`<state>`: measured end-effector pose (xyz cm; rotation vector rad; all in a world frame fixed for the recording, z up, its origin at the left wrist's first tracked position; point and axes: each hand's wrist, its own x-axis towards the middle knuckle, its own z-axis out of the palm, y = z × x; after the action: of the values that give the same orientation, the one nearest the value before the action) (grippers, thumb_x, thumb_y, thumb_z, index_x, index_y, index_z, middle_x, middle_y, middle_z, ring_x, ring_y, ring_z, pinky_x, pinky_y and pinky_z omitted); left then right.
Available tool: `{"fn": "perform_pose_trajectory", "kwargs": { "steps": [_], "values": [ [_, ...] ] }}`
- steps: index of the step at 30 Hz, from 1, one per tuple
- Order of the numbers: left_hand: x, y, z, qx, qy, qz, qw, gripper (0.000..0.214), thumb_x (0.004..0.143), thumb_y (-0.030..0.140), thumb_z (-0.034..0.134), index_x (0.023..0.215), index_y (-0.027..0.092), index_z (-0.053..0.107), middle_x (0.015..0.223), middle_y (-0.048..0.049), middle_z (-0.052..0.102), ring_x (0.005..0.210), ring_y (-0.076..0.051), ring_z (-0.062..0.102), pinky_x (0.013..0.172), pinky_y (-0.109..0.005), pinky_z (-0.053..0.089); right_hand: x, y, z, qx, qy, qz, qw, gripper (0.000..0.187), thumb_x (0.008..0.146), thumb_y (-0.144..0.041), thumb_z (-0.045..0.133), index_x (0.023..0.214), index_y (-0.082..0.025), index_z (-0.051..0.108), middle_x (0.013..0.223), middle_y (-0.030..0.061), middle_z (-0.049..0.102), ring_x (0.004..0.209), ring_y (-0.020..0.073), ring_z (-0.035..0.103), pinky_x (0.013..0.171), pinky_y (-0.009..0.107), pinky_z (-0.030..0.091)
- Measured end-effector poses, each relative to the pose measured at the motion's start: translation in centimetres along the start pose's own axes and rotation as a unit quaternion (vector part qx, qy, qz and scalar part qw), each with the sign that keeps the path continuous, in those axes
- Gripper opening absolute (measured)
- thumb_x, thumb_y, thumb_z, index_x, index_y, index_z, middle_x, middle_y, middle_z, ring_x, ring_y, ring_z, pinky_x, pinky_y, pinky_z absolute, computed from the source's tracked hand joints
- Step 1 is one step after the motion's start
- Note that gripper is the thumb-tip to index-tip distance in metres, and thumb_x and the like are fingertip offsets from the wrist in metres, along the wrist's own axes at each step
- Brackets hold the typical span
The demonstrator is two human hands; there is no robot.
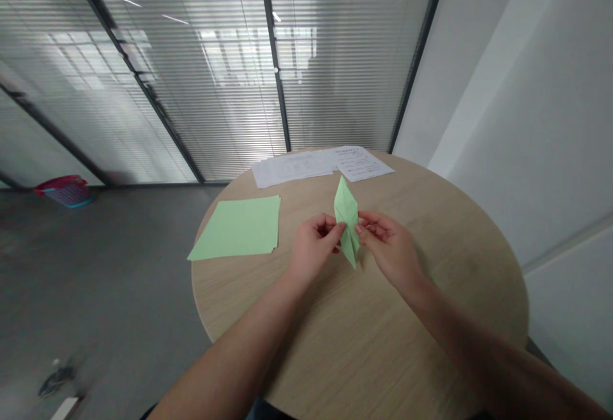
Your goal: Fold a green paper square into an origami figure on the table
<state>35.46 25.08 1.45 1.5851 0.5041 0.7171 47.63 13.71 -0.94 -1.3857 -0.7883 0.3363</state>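
Note:
A piece of folded green paper (345,206), long and pointed at both ends like a narrow diamond, is held upright above the round wooden table (297,318). A crease runs down its lower half. My left hand (313,241) pinches its left edge, thumb on the near face and fingers curled behind. On the opposite edge, my right hand (389,244) grips it between thumb and forefinger, with the other fingers bent. Parts of the fingertips behind the paper are hidden.
Left of my hands lies a stack of green paper sheets (239,225), one corner over the table's edge. White papers (292,168) and a printed sheet (364,163) lie at the back. A red and blue basket (69,191) stands on the floor; a white wall (541,120) rises at right.

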Motion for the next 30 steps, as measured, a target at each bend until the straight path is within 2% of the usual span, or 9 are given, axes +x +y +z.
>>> {"fn": "perform_pose_trajectory", "kwargs": {
  "steps": [5, 9, 11, 13, 18, 23, 30],
  "values": [
    [0.0, 0.2, 0.1, -0.002, 0.005, -0.009, 1.000, 0.028, 0.082, 0.040, 0.076, 0.074, 0.017, 0.063, 0.061, 0.0013, 0.062, 0.054, -0.011, 0.060, 0.050, -0.021, 0.054, -0.2, -0.4, -0.1, -0.054, 0.014, -0.040, 0.998, 0.027, 0.085, -0.040, 0.077, 0.108, -0.028, 0.079, 0.093, 0.0061, 0.075, 0.081, 0.0223, 0.071, 0.074, 0.038, 0.059],
    [0.0, 0.3, 0.2, -0.013, -0.001, -0.014, 1.000, 0.027, 0.082, 0.039, 0.077, 0.075, 0.016, 0.064, 0.061, 0.0011, 0.063, 0.054, -0.011, 0.061, 0.051, -0.022, 0.055, -0.4, -0.7, 0.0, -0.063, 0.019, -0.072, 0.995, 0.033, 0.086, -0.038, 0.075, 0.117, -0.027, 0.077, 0.099, 0.0074, 0.074, 0.082, 0.0212, 0.070, 0.073, 0.037, 0.061],
    [0.0, 0.3, 0.2, -0.017, -0.003, -0.011, 1.000, 0.026, 0.082, 0.038, 0.076, 0.076, 0.016, 0.064, 0.061, 0.0012, 0.063, 0.054, -0.011, 0.060, 0.051, -0.022, 0.055, -0.4, -0.8, 0.0, -0.075, 0.017, -0.090, 0.993, 0.030, 0.087, -0.037, 0.074, 0.115, -0.027, 0.079, 0.102, 0.0082, 0.073, 0.083, 0.0214, 0.069, 0.070, 0.036, 0.060],
    [0.0, 0.3, 0.1, -0.016, -0.003, -0.008, 1.000, 0.025, 0.082, 0.037, 0.075, 0.076, 0.016, 0.065, 0.061, 0.0013, 0.063, 0.053, -0.011, 0.060, 0.051, -0.022, 0.055, -0.4, -0.8, 0.0, -0.075, 0.015, -0.096, 0.992, 0.026, 0.087, -0.037, 0.075, 0.110, -0.027, 0.080, 0.102, 0.0085, 0.072, 0.084, 0.0219, 0.069, 0.070, 0.036, 0.060],
    [-0.1, 0.2, 0.1, -0.012, -0.004, -0.009, 1.000, 0.024, 0.082, 0.037, 0.074, 0.077, 0.016, 0.065, 0.062, 0.0004, 0.064, 0.054, -0.011, 0.061, 0.050, -0.022, 0.054, -0.3, -0.8, -0.2, -0.076, 0.015, -0.096, 0.992, 0.028, 0.088, -0.034, 0.074, 0.115, -0.028, 0.079, 0.101, 0.0075, 0.072, 0.085, 0.0221, 0.069, 0.076, 0.038, 0.059],
    [-0.2, 0.2, 0.2, -0.017, -0.009, -0.007, 1.000, 0.028, 0.081, 0.040, 0.076, 0.075, 0.017, 0.063, 0.062, 0.0006, 0.064, 0.054, -0.011, 0.062, 0.050, -0.022, 0.054, -0.6, -1.4, -0.4, -0.155, 0.015, -0.162, 0.974, 0.026, 0.093, -0.033, 0.068, 0.116, -0.031, 0.080, 0.104, 0.0079, 0.072, 0.085, 0.0225, 0.068, 0.075, 0.038, 0.059],
    [-0.3, 0.4, 0.3, -0.020, -0.009, 0.002, 1.000, 0.027, 0.081, 0.040, 0.075, 0.075, 0.016, 0.063, 0.061, 0.0006, 0.064, 0.055, -0.012, 0.063, 0.052, -0.022, 0.055, -0.8, -1.5, -0.4, -0.225, 0.034, -0.215, 0.950, 0.026, 0.095, -0.034, 0.066, 0.118, -0.029, 0.078, 0.105, 0.0095, 0.072, 0.085, 0.0231, 0.068, 0.076, 0.039, 0.058]
  ]
}}
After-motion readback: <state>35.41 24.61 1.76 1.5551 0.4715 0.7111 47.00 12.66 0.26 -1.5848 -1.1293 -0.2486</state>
